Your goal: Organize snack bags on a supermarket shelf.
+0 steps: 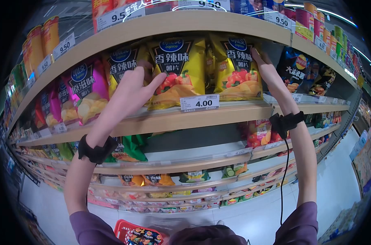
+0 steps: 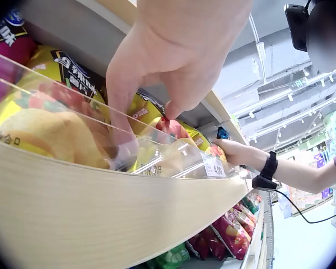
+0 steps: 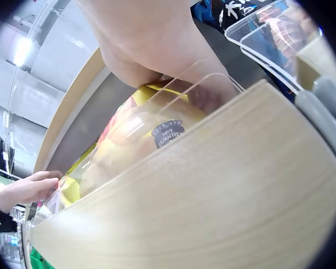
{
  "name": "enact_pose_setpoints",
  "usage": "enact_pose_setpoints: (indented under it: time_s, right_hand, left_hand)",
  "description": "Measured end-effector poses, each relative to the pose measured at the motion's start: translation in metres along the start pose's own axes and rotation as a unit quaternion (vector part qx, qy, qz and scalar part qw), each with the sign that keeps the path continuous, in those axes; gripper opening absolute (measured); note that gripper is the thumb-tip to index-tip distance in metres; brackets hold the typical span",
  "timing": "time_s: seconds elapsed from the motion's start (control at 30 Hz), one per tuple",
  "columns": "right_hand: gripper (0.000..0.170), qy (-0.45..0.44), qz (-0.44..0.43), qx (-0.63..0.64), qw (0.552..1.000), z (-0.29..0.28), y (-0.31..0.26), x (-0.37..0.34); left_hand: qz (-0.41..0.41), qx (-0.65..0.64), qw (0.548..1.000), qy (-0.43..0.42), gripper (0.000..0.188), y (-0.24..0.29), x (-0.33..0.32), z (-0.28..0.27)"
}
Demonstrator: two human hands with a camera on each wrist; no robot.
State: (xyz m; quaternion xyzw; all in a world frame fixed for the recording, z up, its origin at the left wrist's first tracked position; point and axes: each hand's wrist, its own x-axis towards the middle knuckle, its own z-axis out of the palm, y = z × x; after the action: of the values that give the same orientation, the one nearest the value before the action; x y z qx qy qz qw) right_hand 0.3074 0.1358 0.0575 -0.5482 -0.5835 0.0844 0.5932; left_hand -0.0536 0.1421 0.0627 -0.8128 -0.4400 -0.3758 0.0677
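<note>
Yellow bags of spicy-flavor potato chips stand in a row on the upper shelf in the head view. My left hand (image 1: 134, 83) is at the left edge of the middle chip bag (image 1: 177, 65). Its thumb lies on the bag's front, and its fingers reach into the gap beside the left chip bag (image 2: 56, 106), behind the clear guard. At the right edge of the right chip bag (image 1: 237, 67), my right hand (image 1: 265, 63) has its thumb by the front and its fingers along the side; the bag and guard partly cover these fingers (image 3: 213, 92).
A price tag (image 1: 199, 103) reading 4.00 sits on the shelf edge (image 1: 173, 119). Magenta chip bags (image 1: 87, 90) stand left, dark bags (image 1: 293, 67) right. The upper board (image 1: 152, 25) overhangs both hands. A red basket (image 1: 122, 228) holding bags is below on the floor.
</note>
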Motion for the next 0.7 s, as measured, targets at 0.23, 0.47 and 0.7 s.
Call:
enact_pose_setpoints:
  time_s: [0.23,0.47,0.7]
  right_hand:
    - [0.073,0.080,-0.126,-0.114,0.982,-0.001,-0.001,-0.030]
    - [0.048,0.065,-0.506,-0.253,0.822,0.023,-0.054,-0.050]
    - [0.049,-0.057,-0.394,-0.318,0.860,0.080,-0.093,-0.002]
  left_hand:
    - [-0.007,-0.020,1.000,-0.021,0.062,-0.006,0.000,0.006]
    - [-0.051,-0.026,0.995,-0.084,0.068,0.001,0.005,0.003]
    - [-0.026,-0.036,0.997,-0.070,0.070,-0.003,0.010,0.016]
